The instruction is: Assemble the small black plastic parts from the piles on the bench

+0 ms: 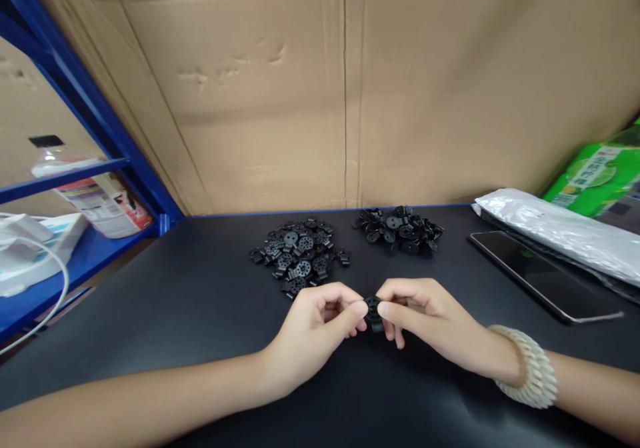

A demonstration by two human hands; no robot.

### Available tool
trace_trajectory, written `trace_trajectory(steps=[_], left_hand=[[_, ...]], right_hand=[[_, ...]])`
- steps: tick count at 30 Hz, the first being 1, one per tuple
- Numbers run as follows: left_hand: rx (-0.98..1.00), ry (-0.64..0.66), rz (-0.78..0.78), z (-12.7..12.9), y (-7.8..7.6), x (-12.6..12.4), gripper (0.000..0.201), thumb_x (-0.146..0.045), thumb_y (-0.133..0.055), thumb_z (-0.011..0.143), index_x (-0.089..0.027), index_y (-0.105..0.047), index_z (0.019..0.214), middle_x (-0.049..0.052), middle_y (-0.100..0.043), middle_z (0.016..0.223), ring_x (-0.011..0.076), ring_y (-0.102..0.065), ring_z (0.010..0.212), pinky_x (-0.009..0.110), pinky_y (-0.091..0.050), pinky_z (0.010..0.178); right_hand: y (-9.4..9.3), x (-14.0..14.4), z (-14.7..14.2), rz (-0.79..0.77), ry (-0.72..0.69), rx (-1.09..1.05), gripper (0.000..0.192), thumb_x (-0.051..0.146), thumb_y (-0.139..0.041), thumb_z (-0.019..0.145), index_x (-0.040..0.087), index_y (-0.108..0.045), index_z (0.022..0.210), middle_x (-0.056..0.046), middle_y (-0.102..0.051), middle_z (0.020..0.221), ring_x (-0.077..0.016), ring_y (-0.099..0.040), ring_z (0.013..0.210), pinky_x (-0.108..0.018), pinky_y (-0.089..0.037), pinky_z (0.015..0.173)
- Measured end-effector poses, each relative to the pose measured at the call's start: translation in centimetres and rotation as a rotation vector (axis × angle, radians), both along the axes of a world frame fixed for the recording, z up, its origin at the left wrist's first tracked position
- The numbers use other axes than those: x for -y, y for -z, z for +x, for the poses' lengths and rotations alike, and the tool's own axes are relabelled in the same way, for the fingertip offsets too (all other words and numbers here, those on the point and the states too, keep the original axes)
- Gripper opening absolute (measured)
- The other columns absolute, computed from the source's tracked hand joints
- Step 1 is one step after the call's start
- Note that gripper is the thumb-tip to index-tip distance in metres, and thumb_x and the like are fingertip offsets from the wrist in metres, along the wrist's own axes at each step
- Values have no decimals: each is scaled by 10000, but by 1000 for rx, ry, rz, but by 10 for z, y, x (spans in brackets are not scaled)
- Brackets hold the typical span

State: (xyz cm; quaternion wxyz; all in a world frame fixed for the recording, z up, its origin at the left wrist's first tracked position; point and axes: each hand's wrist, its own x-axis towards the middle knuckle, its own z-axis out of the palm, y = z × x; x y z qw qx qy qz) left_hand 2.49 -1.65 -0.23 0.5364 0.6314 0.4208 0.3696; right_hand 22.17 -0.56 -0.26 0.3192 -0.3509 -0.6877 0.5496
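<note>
phone (543, 275): flat on the counter (175, 288)
silver bag (555, 231): just behind the phone
green pack (595, 178): behind the bag
cardboard (320, 88): upright, behind the counter
blue shelf (75, 168): far left of the phone

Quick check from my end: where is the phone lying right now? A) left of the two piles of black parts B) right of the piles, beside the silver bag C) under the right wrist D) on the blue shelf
B: the phone lies flat on the black table, right of both piles, alongside the silver bag.
</note>
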Motion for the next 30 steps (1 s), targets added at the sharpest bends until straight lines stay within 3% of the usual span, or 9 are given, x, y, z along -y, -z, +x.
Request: trace_trajectory(steps=[9, 13, 15, 18, 21, 25, 28, 30], left_hand=[[-14, 17, 17, 2, 0, 1, 166, -267, -591, 864, -133, -637, 778, 7, -622, 682, 114, -560, 645, 215, -466, 624], [19, -44, -2, 4, 0, 2, 123, -271, -596, 852, -173, -541, 901, -26, -569, 690, 111, -538, 606, 214, -464, 562], [3, -59, 7, 5, 0, 4, 126, -268, -589, 849, -191, -489, 851, -49, -518, 657, 101, -502, 569, 207, -441, 532], [-135, 36, 114, 6, -3, 8, 143, -198, -568, 835, -178, -483, 721, -45, -504, 635, 91, -473, 562, 203, -404, 544], [-248, 162, 214, 6, -6, 12, 59, -130, -557, 800, -164, -542, 754, -31, -540, 642, 99, -501, 570, 209, -400, 553], [-254, 177, 224, 4, -5, 13, 53, -118, -534, 797, -160, -559, 814, -16, -574, 654, 114, -522, 578, 223, -425, 571], [-236, 186, 215, 3, -3, 12, 70, -117, -526, 798, -163, -563, 836, -9, -591, 668, 120, -533, 593, 228, -438, 587], [-242, 194, 214, 3, -3, 11, 78, -114, -528, 794, -165, -567, 837, -12, -588, 664, 121, -532, 598, 228, -439, 594]], right_hand=[[2, -1, -1, -20, 16, -18, 262, 374, -640, 848, 138, -612, 738, 9, -586, 604, -88, -536, 508, -200, -464, 503], [3, -9, 1, -55, 51, -22, 260, 367, -629, 849, 146, -585, 719, 21, -585, 576, -75, -525, 455, -188, -445, 456], [3, -17, 1, -68, 102, -31, 288, 381, -620, 852, 146, -575, 691, 19, -586, 569, -73, -527, 445, -186, -439, 447], [2, -33, -8, -121, 182, -72, 311, 401, -644, 830, 140, -585, 672, 7, -589, 586, -78, -536, 469, -188, -440, 442], [-1, -47, -27, -153, 206, -119, 279, 382, -689, 795, 138, -598, 693, -7, -602, 628, -84, -539, 500, -200, -464, 459], [-3, -51, -46, -195, 211, -172, 247, 379, -631, 845, 142, -615, 911, -37, -636, 744, -100, -570, 573, -221, -503, 508], [-1, -44, -35, -213, 209, -160, 291, 409, -585, 869, 132, -615, 953, -34, -619, 713, -89, -526, 516, -189, -421, 420], [-1, -42, -16, -137, 231, -111, 308, 430, -587, 863, 132, -626, 929, -18, -599, 675, -73, -471, 470, -174, -339, 381]])
